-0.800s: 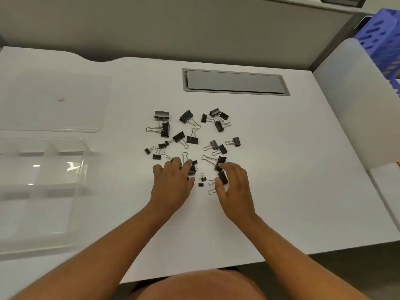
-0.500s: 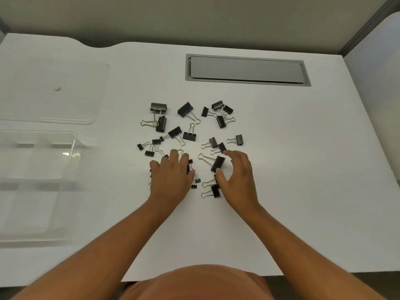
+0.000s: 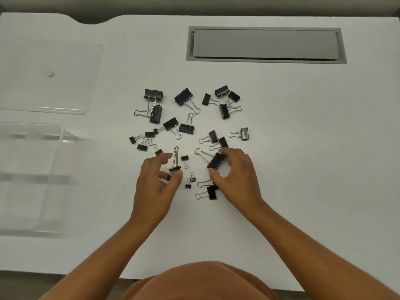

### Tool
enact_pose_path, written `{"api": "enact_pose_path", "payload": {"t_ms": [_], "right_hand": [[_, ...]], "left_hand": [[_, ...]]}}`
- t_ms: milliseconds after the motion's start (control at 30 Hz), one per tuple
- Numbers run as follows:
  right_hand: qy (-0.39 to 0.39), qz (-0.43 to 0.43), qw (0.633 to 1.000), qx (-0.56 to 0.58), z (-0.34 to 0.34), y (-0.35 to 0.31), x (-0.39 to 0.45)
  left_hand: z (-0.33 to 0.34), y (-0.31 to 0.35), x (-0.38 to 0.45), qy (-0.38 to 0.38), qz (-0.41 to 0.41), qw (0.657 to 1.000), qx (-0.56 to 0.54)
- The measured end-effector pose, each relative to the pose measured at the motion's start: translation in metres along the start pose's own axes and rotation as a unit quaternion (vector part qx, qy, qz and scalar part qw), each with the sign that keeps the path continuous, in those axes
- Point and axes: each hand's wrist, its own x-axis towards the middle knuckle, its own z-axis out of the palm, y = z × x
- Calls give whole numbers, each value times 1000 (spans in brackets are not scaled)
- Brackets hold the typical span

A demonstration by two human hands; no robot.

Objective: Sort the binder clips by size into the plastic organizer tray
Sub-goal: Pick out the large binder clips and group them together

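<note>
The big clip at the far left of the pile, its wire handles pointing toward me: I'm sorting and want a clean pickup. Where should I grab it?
Pinch the black body of the big clip across its short width, coming straight down from above. It lies flat, clear of its neighbours on its far side, while its wire handles cross another clip nearer you, so lifting by the handles could snag.

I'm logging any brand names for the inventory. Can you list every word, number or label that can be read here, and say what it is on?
None: no text can be read in this view.
The binder clips are plain black, with no marking visible.
The clear organizer tray, the clear lid and the grey hatch in the table show no print or label.
</note>
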Motion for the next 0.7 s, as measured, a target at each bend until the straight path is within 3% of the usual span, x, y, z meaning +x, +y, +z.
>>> {"api": "enact_pose_path", "payload": {"t_ms": [133,233,467,600,700], "right_hand": [[27,-8,996,87,-14,0,-2],[100,-22,989,110,-40,10,-5],[283,43,958,-11,-97,80,-1],[278,89,952,-88,-106,116,-3],[262,96,957,-82,-104,126,-10]], "left_hand": [[10,17,-4,-10,-3,999,-33],[26,30,-4,-29,24,999,-35],[77,59,-4,-117,131,984,10],[105,69,-2,-162,191,966,56],[121,71,0,-181,225,953,96]]}}
